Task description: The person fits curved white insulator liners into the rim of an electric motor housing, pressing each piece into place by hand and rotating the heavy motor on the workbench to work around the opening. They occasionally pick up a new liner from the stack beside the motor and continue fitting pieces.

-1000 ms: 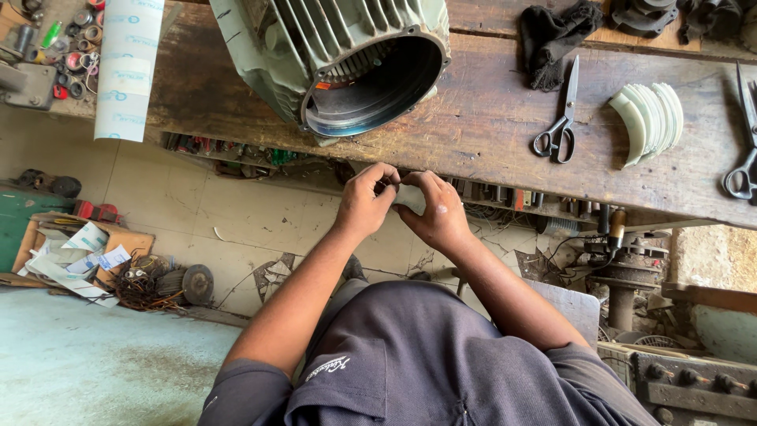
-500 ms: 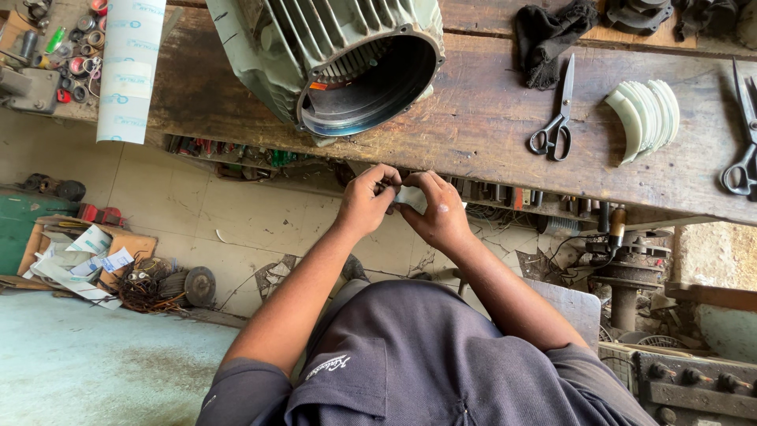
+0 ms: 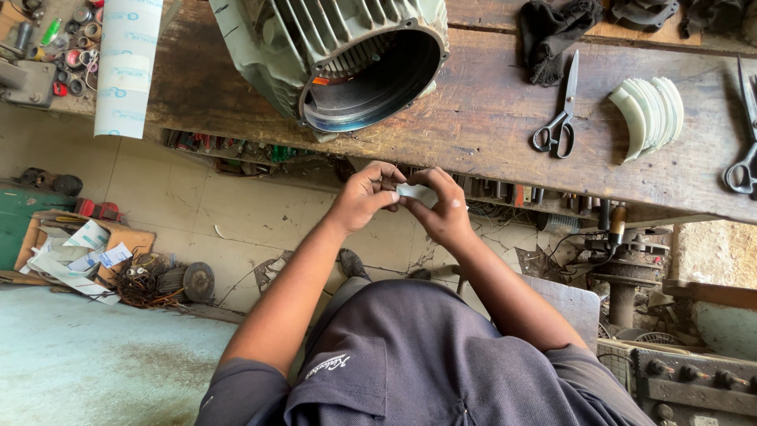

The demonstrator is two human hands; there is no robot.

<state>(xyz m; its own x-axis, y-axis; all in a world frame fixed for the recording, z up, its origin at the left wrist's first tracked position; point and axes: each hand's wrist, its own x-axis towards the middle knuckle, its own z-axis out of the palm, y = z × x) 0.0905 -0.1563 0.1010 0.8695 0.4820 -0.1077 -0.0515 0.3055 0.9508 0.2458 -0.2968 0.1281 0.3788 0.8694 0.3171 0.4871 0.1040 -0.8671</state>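
Seen from above, both hands meet just below the near edge of the bench [image 3: 489,134]. Compared with the picture of half a second ago, the hands sit at the same spot, but the white strip [image 3: 415,192] between them shows more plainly and lies flatter; a second ago only a small pale corner showed. By this reading the piece is being worked or folded between the fingers rather than carried anywhere.

Left hand [image 3: 367,193]: fingers curled in, thumb and fingertips pinching the left end of the strip. Right hand [image 3: 444,209]: likewise closed, gripping the strip's right end. Whether anything else sits in either palm cannot be told.

The strip is small, thin and white, like cut insulating paper, held roughly level in the air off the bench edge, touching nothing but the fingers.

On the bench, left to right: a white paper roll [image 3: 126,63] hanging over the near edge at the left corner; the open-ended motor housing [image 3: 339,55], ribbed, its bore facing the person; scissors [image 3: 558,118] lying flat; a stack of curved white pieces [image 3: 650,110] just beside them; a second pair of scissors [image 3: 743,158] at the right edge.
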